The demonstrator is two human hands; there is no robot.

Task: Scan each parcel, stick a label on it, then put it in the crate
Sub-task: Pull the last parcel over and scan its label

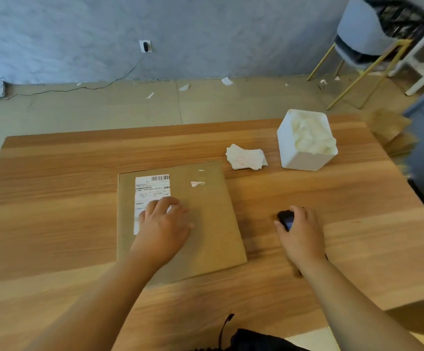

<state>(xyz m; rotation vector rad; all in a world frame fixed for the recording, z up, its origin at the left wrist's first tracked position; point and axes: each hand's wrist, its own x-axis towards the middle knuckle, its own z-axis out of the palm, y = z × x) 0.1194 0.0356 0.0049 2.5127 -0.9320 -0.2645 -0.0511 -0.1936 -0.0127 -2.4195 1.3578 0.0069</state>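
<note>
Parcel (206, 224), scanner (285, 219) on wooden table (54, 224), grey wall (206, 34)

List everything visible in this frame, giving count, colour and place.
table: one, wood-brown, fills the foreground
parcel: one, flat brown cardboard, table centre
shipping label: one, white, on the parcel's left part
label stack: one pile, white, beyond the parcel's far right corner
bin: one, white, full of crumpled white paper, right of the stack
scanner: one, black, right of the parcel
chair: one, grey with gold legs, far right by the wall
paper scraps: several, white, on the floor
left hand: rests on the parcel, fingertips on the shipping label
right hand: grips the scanner
</note>
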